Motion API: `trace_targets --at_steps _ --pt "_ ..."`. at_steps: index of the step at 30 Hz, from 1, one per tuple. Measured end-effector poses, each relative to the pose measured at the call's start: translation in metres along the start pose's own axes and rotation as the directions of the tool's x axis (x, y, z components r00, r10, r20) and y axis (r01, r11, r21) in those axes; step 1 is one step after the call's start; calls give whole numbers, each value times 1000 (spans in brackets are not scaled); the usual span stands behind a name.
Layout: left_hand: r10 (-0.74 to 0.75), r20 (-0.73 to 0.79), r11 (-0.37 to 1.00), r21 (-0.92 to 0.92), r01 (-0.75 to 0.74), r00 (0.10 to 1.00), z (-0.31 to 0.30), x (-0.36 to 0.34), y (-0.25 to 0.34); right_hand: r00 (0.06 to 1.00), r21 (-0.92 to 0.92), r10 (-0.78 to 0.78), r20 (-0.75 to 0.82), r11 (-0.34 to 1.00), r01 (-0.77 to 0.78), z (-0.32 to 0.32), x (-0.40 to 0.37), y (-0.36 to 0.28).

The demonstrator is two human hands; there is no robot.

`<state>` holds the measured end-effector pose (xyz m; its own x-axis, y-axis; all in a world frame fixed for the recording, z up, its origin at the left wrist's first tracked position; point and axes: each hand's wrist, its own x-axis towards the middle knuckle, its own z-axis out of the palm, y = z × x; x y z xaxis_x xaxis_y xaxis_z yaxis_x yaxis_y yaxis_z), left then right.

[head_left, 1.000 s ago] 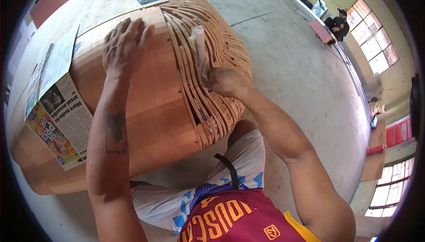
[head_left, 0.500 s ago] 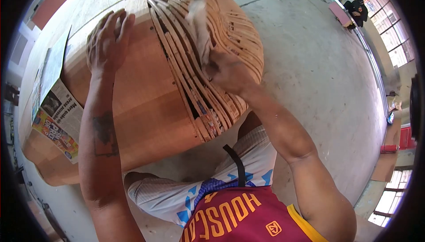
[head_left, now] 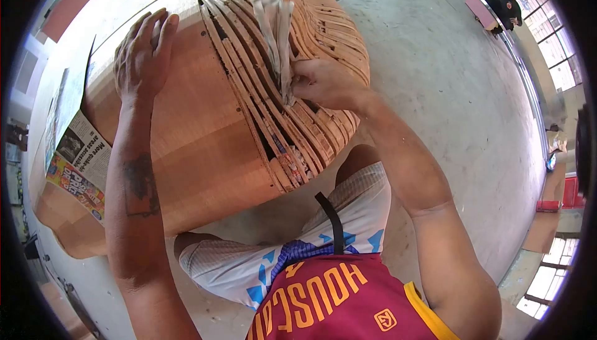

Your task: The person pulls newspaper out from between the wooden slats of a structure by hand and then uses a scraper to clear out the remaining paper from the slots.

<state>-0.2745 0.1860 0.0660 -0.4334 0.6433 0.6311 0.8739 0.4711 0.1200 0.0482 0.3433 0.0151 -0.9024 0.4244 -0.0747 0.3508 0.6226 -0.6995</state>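
Note:
A large curved wooden form has a smooth plywood panel (head_left: 193, 128) on its left part and rows of bent wooden strips (head_left: 249, 73) with dark gaps between them on its right. My left hand (head_left: 145, 54) rests flat on the panel near its upper edge, fingers extended. Over the strips, my right hand (head_left: 323, 82) pinches the lower part of a crumpled, greyish-white strip of paper (head_left: 273, 29). It stands up from the wood, its lower end right at a gap. Bits of printed paper (head_left: 295, 158) show in gaps near the lower end.
Newspaper sheets (head_left: 81, 153) lie over the form's left side. Grey concrete floor (head_left: 435, 85) extends to the right. A person (head_left: 504, 7) in dark clothes is far off at the upper right, by a long ledge. My legs are close against the form's near side.
My right hand has shifted slightly up the strips, and the blurred paper strip now shows clearly, more spread out. My left hand stays flat on the panel; the view has shifted a little.

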Motion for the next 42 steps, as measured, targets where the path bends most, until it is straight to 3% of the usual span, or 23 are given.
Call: trace_targets --at_steps 6,12,15,18,21,24,30,33,36,42 --pt "1 -17 1000 18 -1 1000 0 -1 0 999 -99 -30 -11 995 29 10 7 1" --pt "3 -22 1000 26 -3 1000 2 -1 -2 983 -114 129 -130 983 -144 29 2 -7" --pt "17 -20 999 40 -16 1000 2 -1 -2 976 -72 129 -177 987 -144 36 -3 -10" --pt "0 -25 1000 24 1 1000 0 -4 1 961 -61 239 -141 966 -250 37 -10 -33" --pt "8 -32 999 39 -6 999 1 -3 1 935 -151 159 -317 965 -215 64 -10 -33" --pt "-16 -24 1000 16 16 1000 -1 -4 2 917 -67 245 -314 958 -279 67 -9 -34" --pt "-38 -17 999 -15 38 999 -2 -6 3 878 105 271 -395 962 -250 67 -17 -33" --pt "-14 -42 1000 -8 13 999 1 -6 0 865 28 261 -429 961 -276 72 -18 -23" --pt "-22 -33 999 -46 21 999 0 -5 0 866 35 170 -470 984 -174 76 -15 -10" --pt "-9 -53 1000 -21 8 999 2 -7 0 821 175 200 -534 977 -124 76 -18 -12"
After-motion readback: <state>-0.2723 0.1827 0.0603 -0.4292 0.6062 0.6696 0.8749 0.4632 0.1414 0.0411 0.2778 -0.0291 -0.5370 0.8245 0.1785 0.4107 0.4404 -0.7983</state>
